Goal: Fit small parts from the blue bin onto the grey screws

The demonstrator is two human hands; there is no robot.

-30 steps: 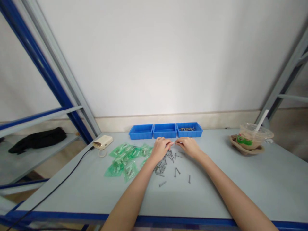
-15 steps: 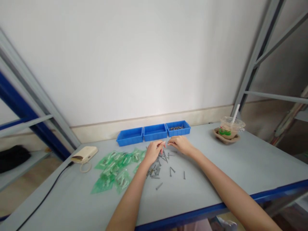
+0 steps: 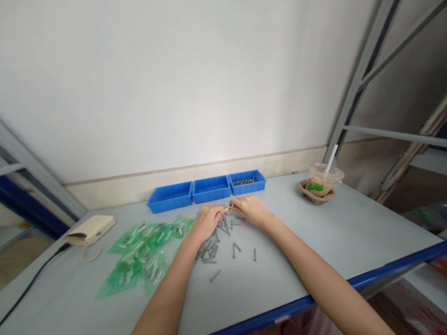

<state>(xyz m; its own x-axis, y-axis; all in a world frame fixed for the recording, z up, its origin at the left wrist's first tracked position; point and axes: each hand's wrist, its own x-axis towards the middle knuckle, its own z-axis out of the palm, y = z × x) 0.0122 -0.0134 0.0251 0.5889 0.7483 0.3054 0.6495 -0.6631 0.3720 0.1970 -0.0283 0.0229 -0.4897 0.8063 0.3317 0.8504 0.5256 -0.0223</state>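
My left hand [image 3: 207,220] and my right hand [image 3: 253,209] meet fingertip to fingertip above the table, just in front of the blue bins. Both are closed in a pinch. Between them shows a small grey piece [image 3: 228,208] that looks like a screw; the fingers cover most of it. Below and beside my left hand lies a loose heap of grey screws [image 3: 208,250], partly hidden by the left forearm. A few single screws [image 3: 215,275] lie apart nearer the front. Left of that arm are several green plastic bags [image 3: 134,253] with small parts inside.
Three blue bins stand in a row by the wall: the left bin [image 3: 171,203] and middle bin [image 3: 212,196] show bare floors, the right bin [image 3: 247,187] holds small metal parts. A cream device [image 3: 96,228] with a cable is at left, a drink cup [image 3: 319,184] in a carton holder at right.
My hands have come together at the fingertips, where a small gap was before. The view has shifted, so everything on the table sits further left in the picture.
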